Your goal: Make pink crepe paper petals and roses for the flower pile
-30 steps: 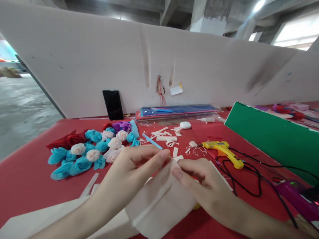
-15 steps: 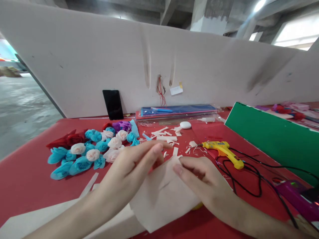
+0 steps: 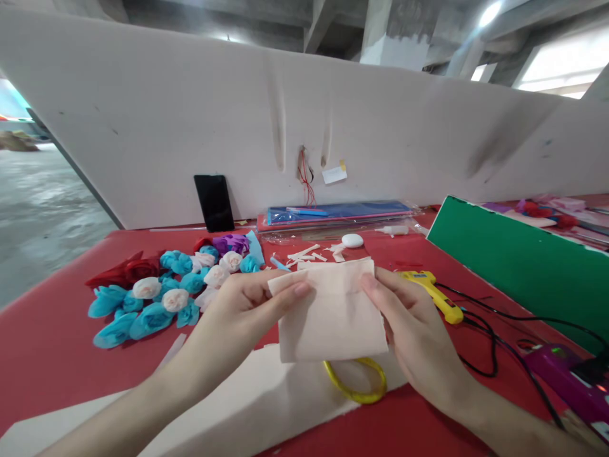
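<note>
A pale pink piece of crepe paper (image 3: 333,324) is stretched between my two hands, with a crease across its upper part. My left hand (image 3: 257,304) pinches its upper left corner between thumb and fingers. On the other side, my right hand (image 3: 404,317) grips the upper right edge, thumb in front and fingers behind. Just under the paper shows a yellow loop (image 3: 368,397) like a scissors handle; the rest of it is hidden. It lies on a longer pale pink sheet (image 3: 228,406) spread along the front of the red table (image 3: 42,355).
Blue, white, red and purple paper flowers (image 3: 162,292) cluster at left. Paper scraps (image 3: 304,254) lie behind my hands. A yellow glue gun (image 3: 442,298) with a black cord is at right, near a green board (image 3: 518,273) and a purple power strip (image 3: 571,381). A black phone (image 3: 214,203) leans on the partition.
The paper has been turned and drawn flat between both hands. My left hand, earlier raised with fingers extended, has closed on its corner. The yellow loop has come into fuller view.
</note>
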Action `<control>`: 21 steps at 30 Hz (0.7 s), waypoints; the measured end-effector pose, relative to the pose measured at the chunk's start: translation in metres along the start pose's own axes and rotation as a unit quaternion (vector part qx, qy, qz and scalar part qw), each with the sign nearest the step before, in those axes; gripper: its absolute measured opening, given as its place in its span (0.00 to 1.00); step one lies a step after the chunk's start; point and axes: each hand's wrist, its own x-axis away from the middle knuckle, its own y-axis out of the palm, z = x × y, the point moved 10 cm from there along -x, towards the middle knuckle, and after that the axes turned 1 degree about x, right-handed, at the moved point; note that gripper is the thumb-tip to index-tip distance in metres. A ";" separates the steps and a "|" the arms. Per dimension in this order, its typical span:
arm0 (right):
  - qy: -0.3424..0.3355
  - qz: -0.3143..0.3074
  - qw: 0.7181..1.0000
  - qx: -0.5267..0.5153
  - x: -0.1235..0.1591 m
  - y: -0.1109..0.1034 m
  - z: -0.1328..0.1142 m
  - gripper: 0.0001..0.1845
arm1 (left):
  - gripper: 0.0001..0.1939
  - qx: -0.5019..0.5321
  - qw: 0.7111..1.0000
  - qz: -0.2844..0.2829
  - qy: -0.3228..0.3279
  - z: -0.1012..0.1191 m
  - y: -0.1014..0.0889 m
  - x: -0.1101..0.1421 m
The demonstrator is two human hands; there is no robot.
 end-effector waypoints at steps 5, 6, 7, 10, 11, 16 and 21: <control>0.040 -0.014 0.999 0.010 -0.001 0.001 0.003 0.15 | 0.18 -0.003 1.000 -0.021 -0.019 -0.003 0.002 -0.002; 0.047 -0.010 0.998 0.029 -0.002 0.000 0.004 0.15 | 0.18 0.001 0.999 -0.028 -0.020 -0.004 0.002 -0.002; 0.050 -0.003 0.997 0.052 -0.002 -0.003 0.003 0.16 | 0.19 0.012 0.999 -0.036 -0.022 -0.004 0.004 -0.001; 0.043 0.014 0.992 0.114 -0.003 -0.009 0.000 0.19 | 0.19 0.096 0.992 -0.071 -0.030 -0.006 0.011 0.000; 0.039 0.016 0.992 0.122 -0.003 -0.010 -0.002 0.20 | 0.18 0.131 0.988 -0.076 -0.038 -0.007 0.012 0.000; 0.039 0.005 0.994 0.103 -0.005 -0.010 -0.003 0.18 | 0.16 0.258 0.962 -0.013 -0.084 -0.021 0.004 -0.004; 0.092 -0.120 0.984 0.095 -0.001 0.016 0.012 0.14 | 0.17 0.104 0.988 -0.068 -0.089 -0.017 0.009 -0.004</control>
